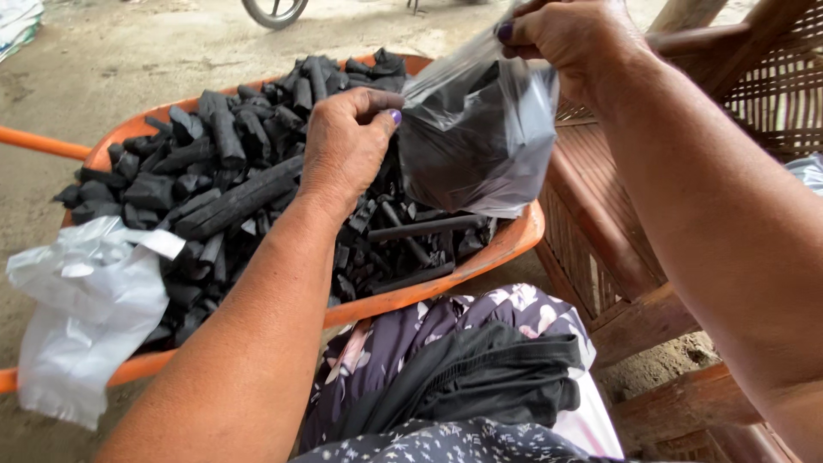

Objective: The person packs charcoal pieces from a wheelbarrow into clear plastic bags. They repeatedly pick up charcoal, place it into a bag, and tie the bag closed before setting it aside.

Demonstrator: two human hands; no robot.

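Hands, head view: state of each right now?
Left hand: closed, gripping the side of the clear plastic bag of charcoal.
Right hand: closed, pinching the bag's top edge.

One orange wheelbarrow (514, 244), one filled clear bag (480, 141), one white bag (86, 309), two hands.

A spare white bag (86, 317) hangs over the near left rim of the orange barrow (514, 244), partly on its heap, partly over the edge. The barrow's orange handle (39, 143) runs off to the left above a bare concrete floor (129, 51). A wheel (273, 10) shows at the top edge. To the right of the barrow stands a wooden cane chair (617, 231). At the bottom lies a lap in floral cloth (523, 313), with a black cloth (489, 373) folded on it.
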